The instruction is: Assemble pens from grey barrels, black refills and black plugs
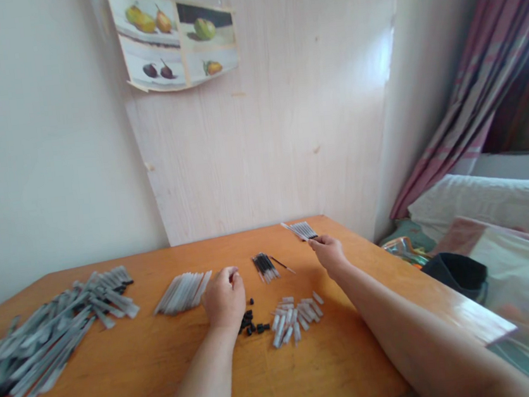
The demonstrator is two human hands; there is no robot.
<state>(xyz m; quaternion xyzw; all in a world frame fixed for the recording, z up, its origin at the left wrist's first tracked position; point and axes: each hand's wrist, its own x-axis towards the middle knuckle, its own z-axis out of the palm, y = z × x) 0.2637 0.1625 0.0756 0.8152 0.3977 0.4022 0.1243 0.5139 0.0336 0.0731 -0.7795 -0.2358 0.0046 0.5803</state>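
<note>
My right hand point(330, 253) reaches to the far right of the table, its fingers pinched at the black end of a pen. This clear-barrelled pen point(291, 230) lies at a slant beside a row of similar pens point(304, 229). My left hand point(225, 297) is curled closed over the table; its fingers hide whatever they may hold. Left of it lies a row of clear pen barrels point(182, 292). Small black plugs point(248, 320) are scattered just right of my left wrist. Between the hands lie black ink refills point(265, 267), one apart from the bunch.
Translucent pen caps point(294, 316) lie in a loose group near the table's middle. A big heap of barrels and pen parts point(63, 323) covers the left side of the wooden table point(286, 387). Beyond the right edge are a dark container point(457, 272) and bedding point(498, 197).
</note>
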